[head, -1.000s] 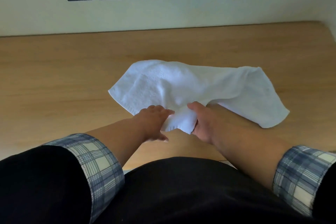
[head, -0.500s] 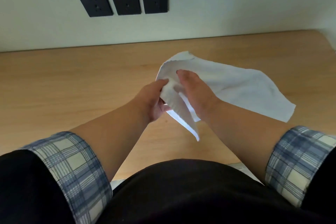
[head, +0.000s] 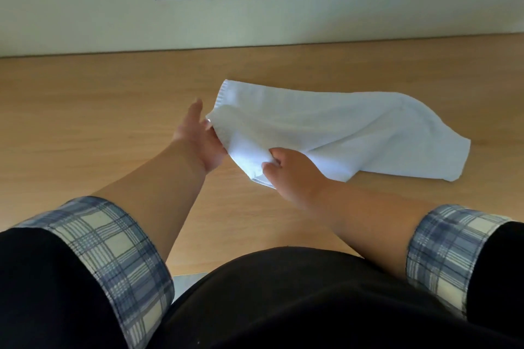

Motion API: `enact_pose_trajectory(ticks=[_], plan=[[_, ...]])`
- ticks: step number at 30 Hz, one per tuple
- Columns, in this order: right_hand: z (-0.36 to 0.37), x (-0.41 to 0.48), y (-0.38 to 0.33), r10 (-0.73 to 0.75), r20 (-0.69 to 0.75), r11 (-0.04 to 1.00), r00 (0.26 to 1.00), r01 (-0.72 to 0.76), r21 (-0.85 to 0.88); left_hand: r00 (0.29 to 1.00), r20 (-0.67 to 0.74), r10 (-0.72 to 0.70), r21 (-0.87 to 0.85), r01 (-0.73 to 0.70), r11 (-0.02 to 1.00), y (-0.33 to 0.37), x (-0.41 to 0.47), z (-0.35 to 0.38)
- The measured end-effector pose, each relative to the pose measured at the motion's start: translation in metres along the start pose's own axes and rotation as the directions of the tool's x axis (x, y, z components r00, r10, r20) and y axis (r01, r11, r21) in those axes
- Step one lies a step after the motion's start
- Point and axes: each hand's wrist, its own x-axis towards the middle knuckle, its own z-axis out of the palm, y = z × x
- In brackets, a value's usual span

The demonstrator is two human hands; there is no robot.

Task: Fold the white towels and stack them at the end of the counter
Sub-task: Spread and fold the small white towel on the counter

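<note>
Right now the soft white cloth towel [head: 326, 133] lies partly on the light brown wooden bench [head: 85, 122], with its far end resting flat and its near end lifted up. The right hand [head: 286, 176] is pinching the near edge of the towel between thumb and fingers. The left hand [head: 198, 136] is open and spread, palm up, touching the left edge of the towel with its fingers tucked under the cloth. No folded stack can be seen yet, so this looks like the start of a fold. To do this step well, I think each hand should get hold of one corner, pull the cloth tight so the bumps go away, and then lay one half neatly over the other so the edges line up.
</note>
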Motion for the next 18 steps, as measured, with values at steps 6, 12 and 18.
enact_pose_trajectory(ticks=[6,12,18], plan=[[0.009,0.004,-0.012,-0.104,0.296,0.982,0.950,0.051,0.183,0.987,-0.104,0.123,0.710,-0.013,0.704,-0.022,-0.001,-0.030],[0.006,0.001,0.041,-0.001,0.316,0.677,0.949,0.233,-0.698,0.908,-0.216,0.360,0.740,-0.089,0.666,0.006,0.006,-0.072],[-0.007,0.002,0.068,-0.083,0.267,0.608,0.960,0.261,-0.749,0.844,-0.186,0.503,0.976,0.100,0.193,0.023,0.000,-0.117]])
